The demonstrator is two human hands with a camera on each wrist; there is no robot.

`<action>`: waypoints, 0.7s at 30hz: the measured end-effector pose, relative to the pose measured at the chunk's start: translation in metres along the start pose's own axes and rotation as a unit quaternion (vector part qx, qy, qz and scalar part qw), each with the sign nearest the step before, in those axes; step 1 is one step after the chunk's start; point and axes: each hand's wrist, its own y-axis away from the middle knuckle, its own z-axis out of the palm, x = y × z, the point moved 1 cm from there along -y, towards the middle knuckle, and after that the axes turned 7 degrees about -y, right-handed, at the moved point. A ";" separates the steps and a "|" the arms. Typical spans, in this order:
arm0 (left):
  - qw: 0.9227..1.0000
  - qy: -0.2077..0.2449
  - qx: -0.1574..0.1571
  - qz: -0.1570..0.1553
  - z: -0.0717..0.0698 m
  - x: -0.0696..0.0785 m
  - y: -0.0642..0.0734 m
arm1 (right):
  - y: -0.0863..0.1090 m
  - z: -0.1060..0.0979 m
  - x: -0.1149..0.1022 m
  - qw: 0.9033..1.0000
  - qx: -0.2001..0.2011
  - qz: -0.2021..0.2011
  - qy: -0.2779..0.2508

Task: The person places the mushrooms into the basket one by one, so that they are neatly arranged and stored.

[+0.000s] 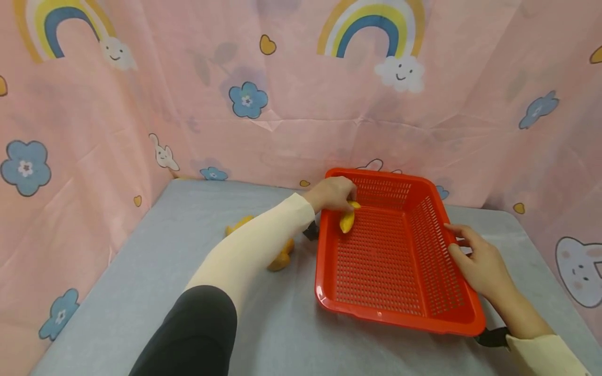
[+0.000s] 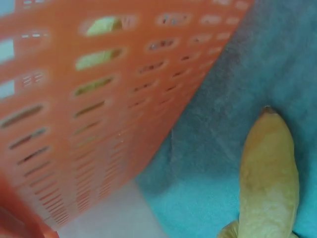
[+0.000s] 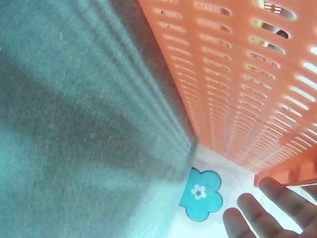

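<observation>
A red plastic basket [image 1: 376, 261] with slotted walls stands on the grey-blue table. My left hand [image 1: 333, 193] reaches over its far left side and pinches a small yellow banana [image 1: 347, 222] inside it, near the left wall. Yellow pieces show through the slots in the left wrist view. My right hand [image 1: 479, 261] touches the basket's right rim with thumb and forefinger; its other fingers [image 3: 257, 208] are spread loosely outside the wall. Left of the basket, another yellow banana-shaped thing [image 2: 268, 173] lies on the table.
More yellow-brown pieces [image 1: 280, 258] lie on the table, partly hidden by my left sleeve [image 1: 254, 245]. A pink patterned cloth [image 1: 291, 141] hangs behind and beside the table [image 1: 127, 277]. Dark straps of the wrist cameras show near both wrists.
</observation>
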 end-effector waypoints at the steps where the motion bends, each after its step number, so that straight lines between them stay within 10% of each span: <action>1: 1.000 -0.009 0.000 -0.002 0.001 0.001 -0.001 | 0.000 0.000 0.000 1.000 -0.001 -0.001 0.001; 21: 0.993 -0.103 0.020 -0.052 0.011 0.009 -0.003 | 0.001 0.000 0.002 1.000 -0.010 0.006 -0.006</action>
